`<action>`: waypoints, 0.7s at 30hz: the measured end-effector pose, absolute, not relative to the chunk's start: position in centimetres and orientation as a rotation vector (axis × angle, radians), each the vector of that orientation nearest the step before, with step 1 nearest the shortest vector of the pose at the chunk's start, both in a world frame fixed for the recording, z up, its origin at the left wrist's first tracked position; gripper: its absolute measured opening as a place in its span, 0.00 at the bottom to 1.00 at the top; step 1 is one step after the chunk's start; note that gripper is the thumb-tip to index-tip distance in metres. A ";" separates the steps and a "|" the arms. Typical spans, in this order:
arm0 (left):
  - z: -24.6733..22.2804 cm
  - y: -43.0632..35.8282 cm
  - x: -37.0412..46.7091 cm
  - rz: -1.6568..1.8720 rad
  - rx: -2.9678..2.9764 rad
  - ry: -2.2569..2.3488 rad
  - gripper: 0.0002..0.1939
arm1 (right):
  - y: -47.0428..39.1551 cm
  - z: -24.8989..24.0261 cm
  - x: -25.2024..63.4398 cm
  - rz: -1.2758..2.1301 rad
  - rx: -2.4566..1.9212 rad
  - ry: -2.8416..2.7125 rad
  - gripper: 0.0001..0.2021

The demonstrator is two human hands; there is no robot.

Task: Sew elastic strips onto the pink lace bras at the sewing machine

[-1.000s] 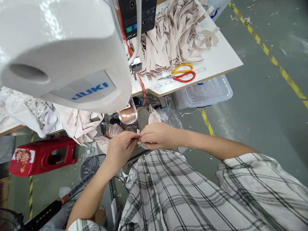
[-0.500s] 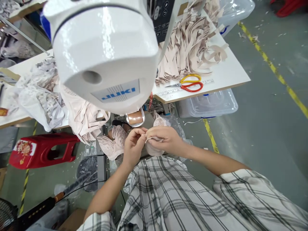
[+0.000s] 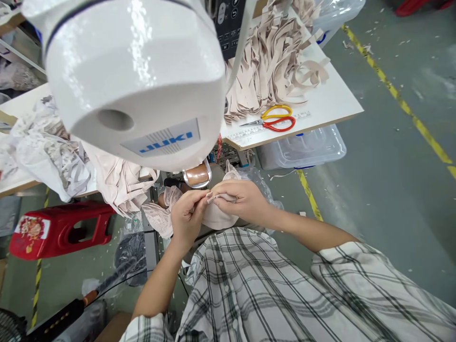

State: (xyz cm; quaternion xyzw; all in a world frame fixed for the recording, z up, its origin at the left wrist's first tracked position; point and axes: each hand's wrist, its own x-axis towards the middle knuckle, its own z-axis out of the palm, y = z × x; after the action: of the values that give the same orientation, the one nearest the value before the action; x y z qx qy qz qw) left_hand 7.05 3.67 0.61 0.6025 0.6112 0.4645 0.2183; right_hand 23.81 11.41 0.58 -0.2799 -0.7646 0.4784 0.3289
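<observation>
A pale pink lace bra [image 3: 218, 217] hangs from my fingers in front of my shirt, below the white sewing machine head [image 3: 142, 85]. My left hand [image 3: 187, 216] is closed, pinching the bra's edge between thumb and forefinger. Right beside it, my right hand [image 3: 245, 202] is closed on the same edge, where a narrow folded strip shows between the fingers. The lace part of the bra droops to the left of my left hand. Exactly what the fingertips press together is partly hidden.
Scissors [image 3: 272, 118] with yellow and red handles lie on the white table [image 3: 342, 102], near a heap of beige fabric strips [image 3: 263, 71]. Pink and white garments [image 3: 117, 178] spill over the left edge. A red stool [image 3: 64, 228] and a clear plastic box [image 3: 302, 147] stand lower down.
The view has shifted slightly, so the machine appears further left. Both hands keep the bra pinched; its folded edge strip now shows more plainly between the fingertips.
</observation>
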 end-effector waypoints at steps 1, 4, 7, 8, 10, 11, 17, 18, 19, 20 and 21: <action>0.5 3.7 7.1 1.291 1.670 1.696 0.06 | 11.5 0.5 23.8 1.274 -0.757 -1.999 0.06; 0.4 3.6 7.1 1.288 1.679 1.794 0.06 | 12.2 0.8 24.1 1.312 -0.838 -2.048 0.06; 1.0 3.5 7.0 1.231 1.850 1.831 0.05 | 13.5 1.4 24.4 1.220 -0.889 -2.139 0.09; 1.2 3.5 6.9 1.216 1.945 1.805 0.04 | 13.9 1.7 24.5 1.182 -0.881 -2.175 0.09; 1.7 3.5 6.8 1.198 2.116 1.742 0.05 | 14.6 2.0 24.5 1.160 -0.827 -2.249 0.09; 2.0 3.6 6.7 1.198 2.166 1.724 0.05 | 14.9 2.2 24.4 1.176 -0.791 -2.279 0.09; 3.1 4.1 6.2 1.136 2.101 1.738 0.02 | 15.5 3.1 24.5 1.435 -0.754 -2.327 0.10; 3.2 4.2 6.1 1.116 2.076 1.743 0.02 | 15.5 3.2 24.5 1.503 -0.752 -2.308 0.09; 3.2 4.2 6.1 1.103 2.057 1.746 0.03 | 15.6 3.2 24.5 1.568 -0.742 -2.289 0.09; 3.3 4.2 6.1 1.090 2.041 1.747 0.03 | 15.7 3.3 24.6 1.623 -0.729 -2.276 0.09; 3.3 4.3 6.1 1.076 2.026 1.747 0.03 | 15.8 3.3 24.6 1.661 -0.717 -2.269 0.09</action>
State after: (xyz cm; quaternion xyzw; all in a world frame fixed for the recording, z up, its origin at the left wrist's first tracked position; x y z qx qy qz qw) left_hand 6.08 4.28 3.32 0.6968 0.6008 0.3701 0.1284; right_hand 24.58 15.75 3.32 -0.2455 -0.7761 0.5684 0.1196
